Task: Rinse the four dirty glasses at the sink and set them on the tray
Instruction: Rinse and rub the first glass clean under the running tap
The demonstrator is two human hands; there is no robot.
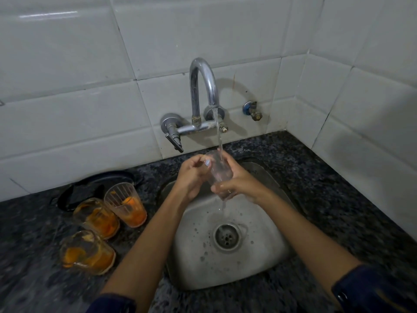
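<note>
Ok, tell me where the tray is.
In the head view, the dark tray lies on the left counter against the tiled wall, just behind the three orange-stained glasses.

glasses (108, 222): clear, orange residue
tray (90, 184): black
counter (316, 177): dark speckled granite
tiles (67, 86): white
sleeves (372, 290): navy

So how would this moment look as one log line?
rinsing | both hands hold glass under tap | three dirty glasses wait | tray bare
</note>
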